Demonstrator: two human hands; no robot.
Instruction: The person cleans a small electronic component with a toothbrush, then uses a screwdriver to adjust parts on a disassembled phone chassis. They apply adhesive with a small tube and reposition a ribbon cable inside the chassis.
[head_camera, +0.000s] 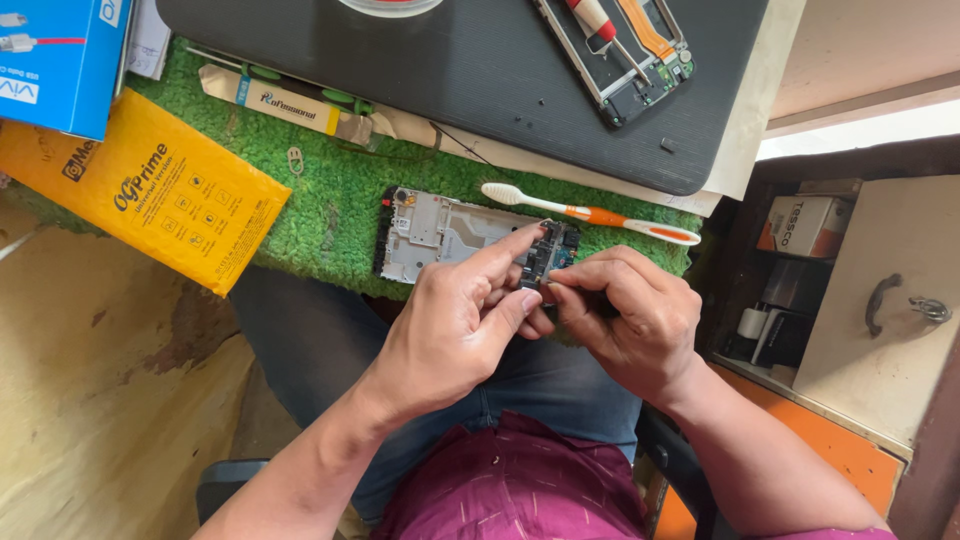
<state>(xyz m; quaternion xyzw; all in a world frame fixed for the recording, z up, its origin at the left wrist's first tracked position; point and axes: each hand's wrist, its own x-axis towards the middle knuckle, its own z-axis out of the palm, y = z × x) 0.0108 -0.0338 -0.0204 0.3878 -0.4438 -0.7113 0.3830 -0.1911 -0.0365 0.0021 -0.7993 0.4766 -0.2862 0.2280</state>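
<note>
An opened phone frame (432, 235), silver with a dark rim, lies on the green turf mat (330, 200) at the table's near edge. My left hand (465, 325) rests its index finger on the frame's right end, over a small blue circuit board (556, 250). My right hand (630, 320) pinches at the same board from the right with thumb and fingers. Both hands meet there and hide the frame's lower right corner. A white and orange toothbrush (590, 213) lies just behind the frame.
A dark mat (450, 70) at the back holds a second opened phone (630, 60) with a red-handled screwdriver (597, 22). A yellow padded envelope (140, 185) and a blue box (60, 60) lie left. A packaged tool (285, 100) rests on the turf. An open cabinet (860, 290) stands right.
</note>
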